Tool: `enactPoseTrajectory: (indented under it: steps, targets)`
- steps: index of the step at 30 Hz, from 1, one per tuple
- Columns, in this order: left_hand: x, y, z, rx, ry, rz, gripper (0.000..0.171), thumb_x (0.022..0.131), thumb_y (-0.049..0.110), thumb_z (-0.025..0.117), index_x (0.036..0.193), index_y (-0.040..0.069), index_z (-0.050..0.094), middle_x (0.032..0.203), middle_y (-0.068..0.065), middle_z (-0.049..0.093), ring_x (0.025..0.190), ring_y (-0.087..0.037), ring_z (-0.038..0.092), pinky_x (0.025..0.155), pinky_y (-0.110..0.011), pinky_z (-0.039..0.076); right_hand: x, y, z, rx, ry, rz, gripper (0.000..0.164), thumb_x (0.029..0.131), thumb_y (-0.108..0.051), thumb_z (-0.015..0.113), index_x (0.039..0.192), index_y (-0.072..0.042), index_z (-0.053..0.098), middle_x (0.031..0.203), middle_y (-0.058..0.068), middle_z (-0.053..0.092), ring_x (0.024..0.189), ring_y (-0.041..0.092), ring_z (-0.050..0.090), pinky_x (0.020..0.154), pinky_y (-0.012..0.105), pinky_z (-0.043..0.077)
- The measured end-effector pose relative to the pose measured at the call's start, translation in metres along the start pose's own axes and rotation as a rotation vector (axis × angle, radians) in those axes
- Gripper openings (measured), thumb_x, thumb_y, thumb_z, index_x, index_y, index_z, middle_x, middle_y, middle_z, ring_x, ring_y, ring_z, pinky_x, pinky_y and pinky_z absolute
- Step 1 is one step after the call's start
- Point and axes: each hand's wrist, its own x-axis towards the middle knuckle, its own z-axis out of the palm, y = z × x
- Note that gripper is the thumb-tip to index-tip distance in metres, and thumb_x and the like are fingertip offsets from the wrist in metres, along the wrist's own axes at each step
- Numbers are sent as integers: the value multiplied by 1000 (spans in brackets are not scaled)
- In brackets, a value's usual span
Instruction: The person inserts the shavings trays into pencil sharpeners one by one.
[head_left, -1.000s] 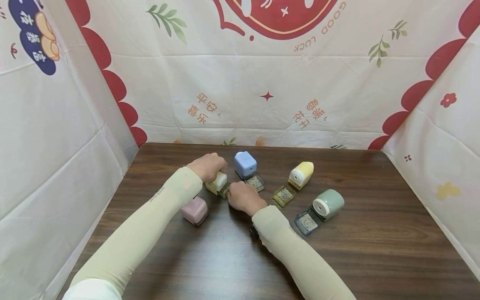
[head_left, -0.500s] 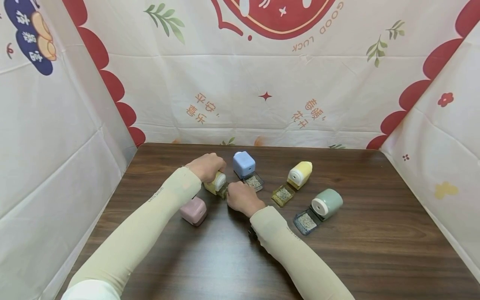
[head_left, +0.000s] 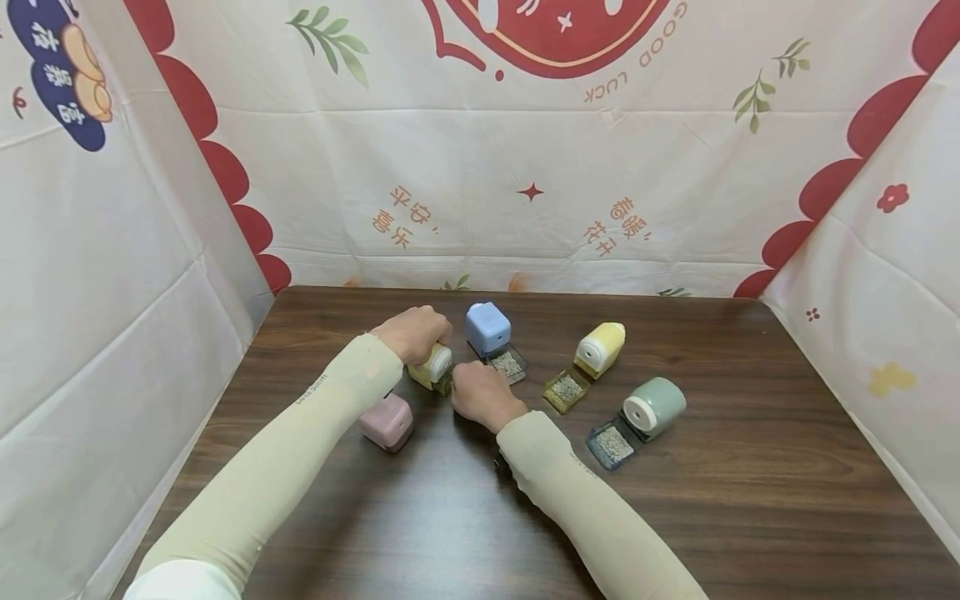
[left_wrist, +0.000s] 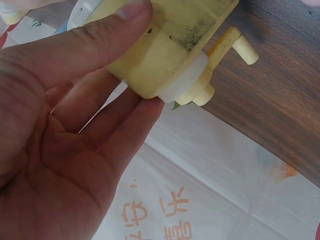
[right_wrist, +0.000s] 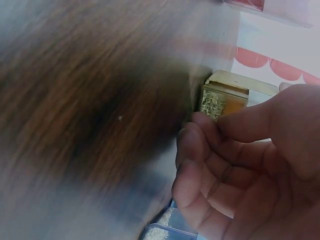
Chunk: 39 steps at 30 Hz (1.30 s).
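In the head view my left hand (head_left: 414, 335) grips a yellow pencil sharpener (head_left: 431, 368) on the table. The left wrist view shows the thumb across the dark-smudged yellow body (left_wrist: 165, 45), with a yellow crank handle (left_wrist: 245, 49) sticking out. My right hand (head_left: 487, 396) is at the front of this sharpener. In the right wrist view its thumb and index finger pinch the edge of the clear shavings drawer (right_wrist: 212, 103), which has shavings inside. Close by, left of the right hand, sits a pink sharpener (head_left: 387, 422); its drawer is not seen pulled out.
A blue sharpener (head_left: 488, 327), another yellow sharpener (head_left: 602, 347) and a green sharpener (head_left: 660, 404) stand behind and to the right, their shavings drawers out in front. White printed cloth (head_left: 525, 150) walls the dark wooden table (head_left: 750, 467) at the back and sides.
My right hand has shifted slightly left toward the held yellow sharpener, and less of its drawer shows out front. The left hand keeps its place, and the other sharpeners have not moved.
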Motion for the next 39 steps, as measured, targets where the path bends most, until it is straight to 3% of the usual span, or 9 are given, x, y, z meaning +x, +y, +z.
enactPoseTrajectory:
  steps: [7,14,27,33,39]
  targets:
    - [2,-1,1,-5,1,4,47,81,-27,63,71,15,43,71,2,33,67,-16,36,58,-28,29,-25,-25,-35,41,-23,17,38,103,-6,59,67,-13,49,66,6,53,58,21,48,54,40,45]
    - [0,-1,1,2,14,12,44,81,-27,64,72,13,47,72,1,38,69,-17,38,60,-28,32,-24,-28,-37,40,-34,38,35,107,-11,58,73,-11,56,69,6,58,60,21,53,55,40,46]
    - [0,1,-1,11,11,19,47,83,-26,61,70,15,42,72,2,32,69,-16,35,60,-28,29,9,-5,-2,67,-48,38,31,108,-20,56,79,-11,64,68,5,57,57,22,55,50,40,46]
    - [-2,1,-1,10,16,11,48,83,-26,62,70,15,41,71,1,33,69,-17,36,61,-28,29,-7,-20,-23,64,-43,30,32,109,-20,58,80,-8,65,70,8,62,59,23,58,53,42,49]
    - [-1,2,1,-9,-1,2,48,90,-23,61,72,15,39,71,2,28,67,-15,33,61,-28,28,12,3,6,43,-15,2,30,107,-31,64,82,-14,67,81,6,70,65,22,63,57,44,51]
